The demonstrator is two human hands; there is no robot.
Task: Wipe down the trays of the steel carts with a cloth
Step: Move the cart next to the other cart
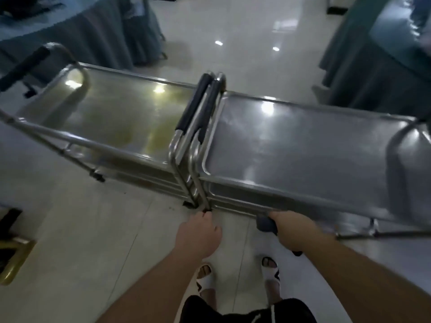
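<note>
Two steel carts stand side by side ahead of me, their dark-padded handles (200, 106) meeting in the middle. The left cart's top tray (121, 113) shows yellowish reflections. The right cart's top tray (303, 145) is grey and shiny. My left hand (198, 234) reaches down to the foot of the carts' upright legs (205, 206), its fingers curled there. My right hand (291, 231) grips a dark blue cloth (265, 226) just below the near edge of the right cart's lower trays.
Tables draped in blue-grey cloth stand at the far left (70, 26) and far right (377, 57). Pale glossy floor tiles (245, 38) run between them. A gold-coloured frame (16, 257) lies at the lower left. My feet in white sandals (270, 271) are under my hands.
</note>
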